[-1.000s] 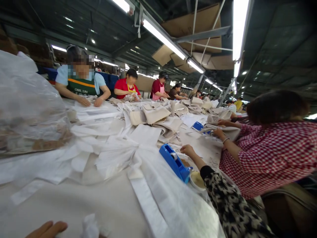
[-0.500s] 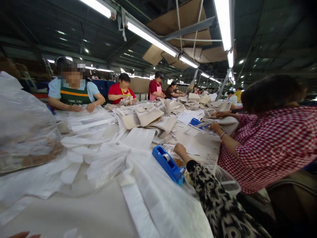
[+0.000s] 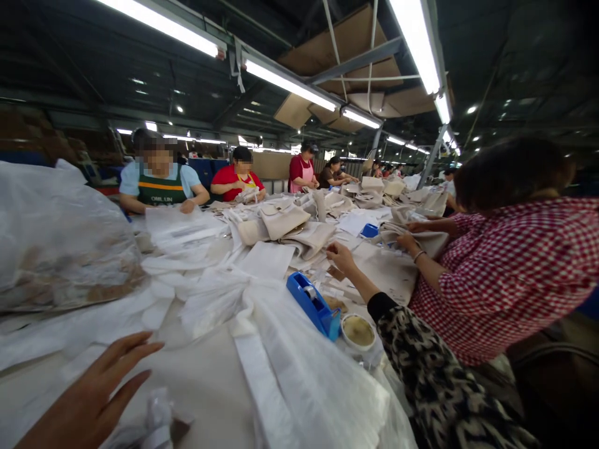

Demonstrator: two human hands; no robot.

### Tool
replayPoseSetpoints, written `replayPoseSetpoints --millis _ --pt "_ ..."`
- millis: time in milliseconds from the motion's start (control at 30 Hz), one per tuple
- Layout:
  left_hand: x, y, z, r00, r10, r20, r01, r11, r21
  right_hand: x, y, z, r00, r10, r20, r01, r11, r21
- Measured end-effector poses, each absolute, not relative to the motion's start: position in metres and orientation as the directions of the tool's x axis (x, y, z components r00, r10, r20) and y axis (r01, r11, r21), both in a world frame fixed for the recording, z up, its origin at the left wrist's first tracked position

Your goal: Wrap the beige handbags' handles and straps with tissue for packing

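Note:
My left hand [image 3: 88, 396] spreads its fingers low at the left, just above a white nonwoven sheet [image 3: 309, 386], and holds nothing. A crumpled white scrap [image 3: 158, 415] lies just right of that palm. My right hand [image 3: 340, 257], at the end of a leopard-print sleeve, reaches far across the table and seems empty. Close below it are a blue tape dispenser [image 3: 311, 304] and a round tub [image 3: 358, 332] of yellowish paste. Beige canvas bags [image 3: 281, 219] lie in a heap beyond.
A big clear plastic sack [image 3: 60, 243] bulges at the left. At the right, a person in a checked shirt [image 3: 510, 280] handles beige canvas beside a second blue dispenser [image 3: 369, 231]. Several more workers sit along the long table's far side, under strip lights and cardboard.
My left hand has risen into view at the lower left, fingers spread. My right hand has moved up and left, farther from the dispenser. The view has swung slightly.

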State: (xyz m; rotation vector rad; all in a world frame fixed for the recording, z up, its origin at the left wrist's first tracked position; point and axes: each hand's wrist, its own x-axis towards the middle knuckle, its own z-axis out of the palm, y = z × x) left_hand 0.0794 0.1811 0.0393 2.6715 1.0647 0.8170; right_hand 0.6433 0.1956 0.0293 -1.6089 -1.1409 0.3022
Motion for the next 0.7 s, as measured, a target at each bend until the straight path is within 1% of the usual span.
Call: replayPoseSetpoints --millis 33,67,200,300,433,500,567,633,700 --pt "0.089 0.177 0.046 0.560 0.696 0.450 0.609 -0.714 0.346 0.637 0.192 0.040 0.481 0.796 0.368 0.482 0.110 -0.869" --pt "0.101 0.172 0.055 0.555 0.704 0.442 0.608 -0.707 0.362 0.629 0.189 0.051 0.458 0.803 0.381 0.449 0.162 -0.879" --pt "0.162 0.147 0.099 0.610 0.672 0.419 0.502 -0.738 0.452 0.589 0.171 0.090 0.350 0.846 0.402 0.319 0.295 -0.900" --pt "0.206 0.131 0.124 0.603 0.681 0.415 0.403 -0.709 0.578 0.544 0.151 0.112 0.235 0.888 0.395 0.231 0.343 -0.910" --pt "0.251 0.121 0.143 0.503 0.762 0.408 0.280 -0.591 0.757 0.474 0.118 0.126 0.066 0.928 0.366 0.118 0.357 -0.927" --pt "0.262 0.119 0.147 0.488 0.803 0.342 0.252 -0.504 0.826 0.441 0.102 0.127 -0.012 0.936 0.351 0.043 0.351 -0.935" --pt "0.262 0.116 0.148 0.534 0.813 0.232 0.263 -0.420 0.869 0.414 0.088 0.123 -0.033 0.938 0.346 -0.031 0.345 -0.938" --pt "0.253 0.111 0.146 0.587 0.797 0.145 0.296 -0.378 0.877 0.393 0.076 0.115 0.015 0.939 0.343 -0.087 0.343 -0.935" --pt "0.237 0.105 0.144 0.597 0.793 0.123 0.327 -0.380 0.865 0.377 0.065 0.108 0.062 0.943 0.327 -0.127 0.333 -0.934"
